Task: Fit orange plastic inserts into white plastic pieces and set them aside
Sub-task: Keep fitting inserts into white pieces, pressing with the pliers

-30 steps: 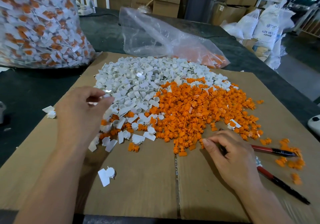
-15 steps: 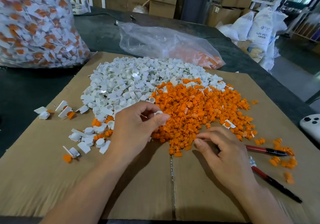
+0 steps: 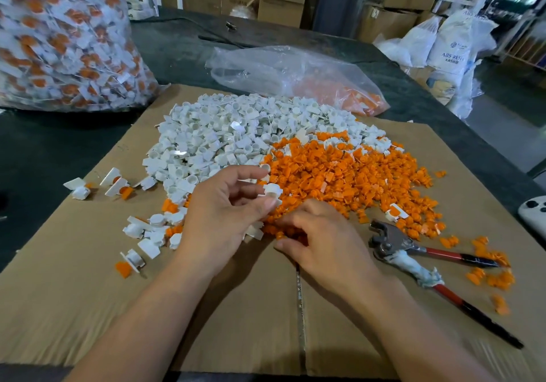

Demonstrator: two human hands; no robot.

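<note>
The left hand (image 3: 224, 219) pinches a white piece (image 3: 273, 191) over the near edge of the orange inserts (image 3: 354, 175), just right of the white pile (image 3: 224, 133). The right hand (image 3: 322, 243) curls fingertips-down into that edge; whether it grips an insert, I cannot tell. Bare cardboard (image 3: 88, 308) lies open nearer. Pliers (image 3: 413, 251) lie just right of the right hand. A far-right sack (image 3: 452, 53) reads "ABS RES", the rest unclear.

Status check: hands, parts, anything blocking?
Left hand pinching a white piece. Right hand fingers down in the orange inserts, grip unclear. Pliers lying beside right hand, not blocking.
</note>
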